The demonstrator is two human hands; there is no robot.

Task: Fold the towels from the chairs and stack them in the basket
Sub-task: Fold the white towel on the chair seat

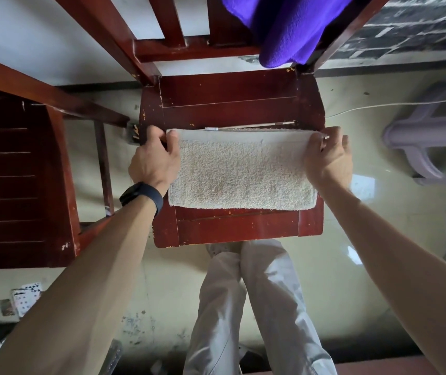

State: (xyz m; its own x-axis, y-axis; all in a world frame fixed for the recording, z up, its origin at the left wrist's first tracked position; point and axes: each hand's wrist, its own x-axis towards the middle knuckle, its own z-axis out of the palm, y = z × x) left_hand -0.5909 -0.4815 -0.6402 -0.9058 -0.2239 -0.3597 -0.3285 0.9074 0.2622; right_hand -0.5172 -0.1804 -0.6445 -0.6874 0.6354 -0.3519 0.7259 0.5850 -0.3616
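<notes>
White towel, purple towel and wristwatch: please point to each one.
white towel (243, 174), head view, middle of its upper surface
purple towel (284, 28), head view, middle of the hanging fabric
wristwatch (142, 196), head view, dark band on the wrist

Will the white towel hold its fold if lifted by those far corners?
Probably floppy: the white towel is soft looped cloth, likely sagging between the left hand and right hand. Probably light; its nap should grip the chair seat.
</notes>
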